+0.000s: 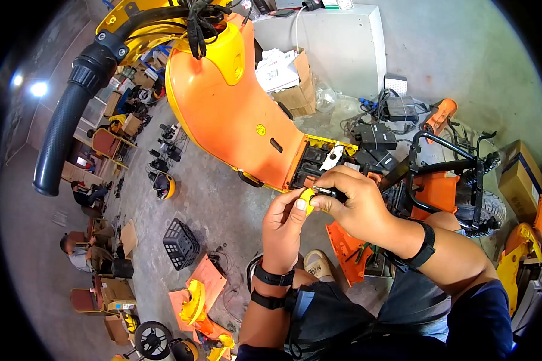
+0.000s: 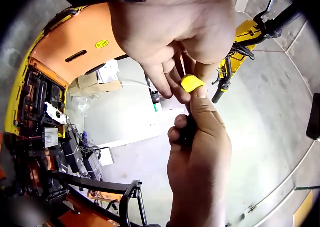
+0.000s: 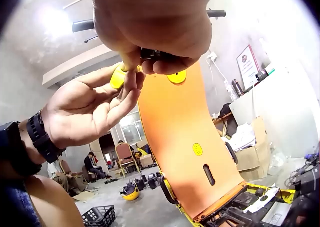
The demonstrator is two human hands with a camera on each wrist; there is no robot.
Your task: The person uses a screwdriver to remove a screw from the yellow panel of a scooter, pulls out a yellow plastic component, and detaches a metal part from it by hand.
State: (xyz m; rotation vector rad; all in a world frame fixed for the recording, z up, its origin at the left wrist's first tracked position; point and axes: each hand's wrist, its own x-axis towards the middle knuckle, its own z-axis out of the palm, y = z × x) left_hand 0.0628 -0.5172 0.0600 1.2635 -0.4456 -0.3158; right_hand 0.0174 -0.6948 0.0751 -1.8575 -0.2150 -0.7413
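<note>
A small yellow piece (image 1: 308,201) is pinched between the thumb and fingers of the left hand (image 1: 283,231). The right hand (image 1: 361,204) meets it from the other side, its thumb and forefinger at the piece, with a dark object (image 1: 326,191) held in its fingers. In the left wrist view the yellow piece (image 2: 191,83) lies between both hands, and the dark object (image 2: 187,132) is partly hidden in the right hand's curled fingers. The right wrist view shows the yellow piece (image 3: 118,77) at the left fingertips.
Beyond the hands stands an orange scooter body (image 1: 223,114) with a black handlebar grip (image 1: 63,123). A black crate (image 1: 181,243), orange panels (image 1: 346,253), a black frame (image 1: 445,144) and cardboard boxes (image 1: 521,180) are on the floor. People sit at the far left.
</note>
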